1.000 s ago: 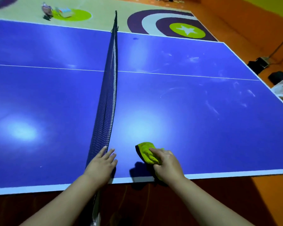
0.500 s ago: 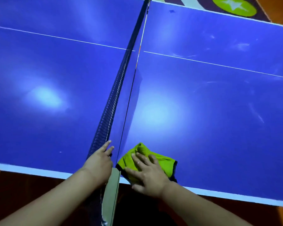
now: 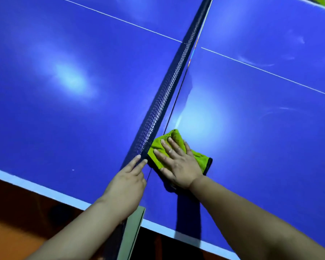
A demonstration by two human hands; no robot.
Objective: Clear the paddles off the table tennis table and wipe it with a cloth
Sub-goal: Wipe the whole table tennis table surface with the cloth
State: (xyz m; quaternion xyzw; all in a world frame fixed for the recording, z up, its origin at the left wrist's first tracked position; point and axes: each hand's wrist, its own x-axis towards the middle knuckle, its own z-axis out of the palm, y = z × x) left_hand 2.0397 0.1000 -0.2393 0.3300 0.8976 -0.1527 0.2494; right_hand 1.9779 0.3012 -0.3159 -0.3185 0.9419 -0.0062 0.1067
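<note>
As the left hand (image 3: 128,182) steadies the net (image 3: 163,102), the right hand (image 3: 178,166) presses the green cloth (image 3: 198,157) flat beside it.
A second ago the cloth sat bunched at the near edge of the table (image 3: 64,128); now it is spread out and has slid inward against the foot of the net, so wiping looks under way, with no paddles in sight. Neither grip is closed: the right palm lies flat, fingers spread on the cloth, and the left's straight fingers only touch the net. The cloth's longer side seems to run away from the net, dark-trimmed end outermost, though the hand hides its middle.
</note>
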